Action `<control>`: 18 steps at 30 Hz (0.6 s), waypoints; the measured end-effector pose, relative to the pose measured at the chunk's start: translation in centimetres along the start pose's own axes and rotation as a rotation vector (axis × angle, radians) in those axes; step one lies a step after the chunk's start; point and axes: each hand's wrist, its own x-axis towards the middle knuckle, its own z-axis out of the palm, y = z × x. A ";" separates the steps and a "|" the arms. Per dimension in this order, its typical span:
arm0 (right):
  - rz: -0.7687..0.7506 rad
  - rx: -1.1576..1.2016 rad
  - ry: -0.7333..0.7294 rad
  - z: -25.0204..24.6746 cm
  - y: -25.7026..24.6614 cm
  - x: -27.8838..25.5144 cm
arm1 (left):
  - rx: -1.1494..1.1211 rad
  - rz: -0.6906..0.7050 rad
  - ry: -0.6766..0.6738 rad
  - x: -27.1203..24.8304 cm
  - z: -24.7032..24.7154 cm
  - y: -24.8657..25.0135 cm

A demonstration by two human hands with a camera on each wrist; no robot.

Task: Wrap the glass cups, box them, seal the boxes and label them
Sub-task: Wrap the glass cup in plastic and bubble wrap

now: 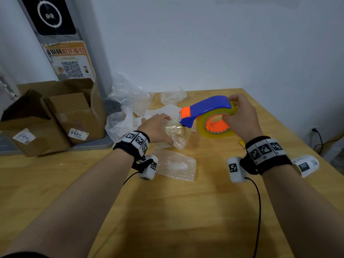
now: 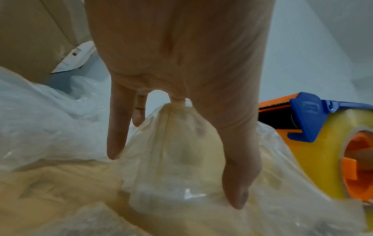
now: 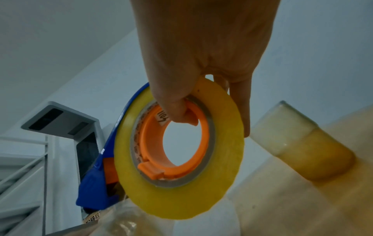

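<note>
My left hand (image 1: 156,127) presses down on the bubble-wrapped cup (image 1: 176,135) lying on the counter (image 1: 186,211), thumb and fingers curled over the wrap; the glass inside is only a pale blur. My right hand (image 1: 242,118) grips the tape dispenser (image 1: 210,116) by its roll, thumb through the orange core, cutter just above the bundle. A cardboard box (image 1: 74,112) sits far left.
</note>
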 end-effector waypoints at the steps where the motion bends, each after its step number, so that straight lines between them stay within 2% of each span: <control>1: -0.029 -0.021 -0.004 0.1 -0.6 0.3 | -0.043 -0.008 0.015 -0.2 -0.3 -0.4; 5: -0.107 -0.123 -0.006 -0.1 -2.4 1.4 | -0.192 -0.064 0.078 -1.2 -1.4 -2.1; 10: -0.094 -0.136 0.064 -1.5 -2.4 2.6 | -0.516 -0.179 0.124 -2.1 -2.6 -4.7; 14: -0.097 -0.029 0.064 -1.9 -2.3 2.4 | -0.810 -0.226 0.082 -2.1 -2.7 -4.7; 18: -0.127 -0.024 0.032 -1.6 -1.8 1.8 | -1.116 -0.237 0.031 -1.9 -2.3 -3.8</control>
